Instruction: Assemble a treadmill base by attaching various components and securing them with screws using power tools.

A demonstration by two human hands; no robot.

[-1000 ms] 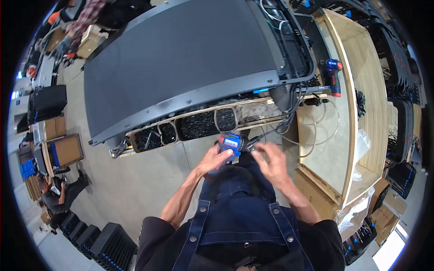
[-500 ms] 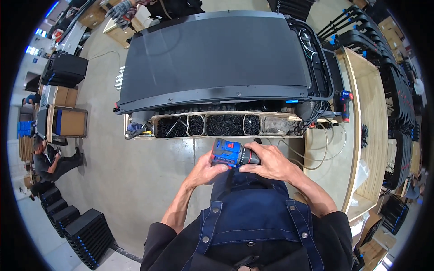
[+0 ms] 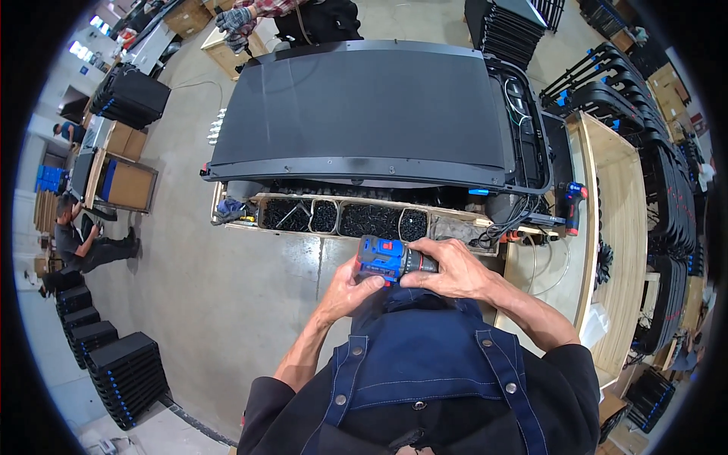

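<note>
We look down and see a blue drill (image 3: 383, 258) in two bare hands, right in front of the blue overalls (image 3: 425, 356). The left hand (image 3: 349, 288) has its grip closed around the left end of the drill, with the thumb pressed on the side near us. The right hand (image 3: 455, 271) has its grip closed too, and it pinches the dark front end, with the thumb below and the fingers over the top. The drill lies on its side in the air, and its nose points to our right. Just past it we see a long wooden tray (image 3: 303, 234) with little bins in a row. Four bins hold small black bits (image 3: 368, 220), and a shiny metal tool (image 3: 292, 214) lies in the one on the left. A bunched blue thing (image 3: 230, 210) sits at the tray's left end, but we can't tell what it is. Behind the tray is a big flat black board (image 3: 364, 114) with a metal edge. Black cords (image 3: 517, 218) hang in a tangle near its right corner. A second drill (image 3: 573, 208), blue and red, is by the big wooden box (image 3: 618, 167) on our right. Across the board we see a co-worker's gloved hand (image 3: 236, 21) and a checked sleeve (image 3: 274, 7). Far to our left, a person in dark clothes (image 3: 76, 239) sits low, near stacks of black parts (image 3: 129, 379).
</note>
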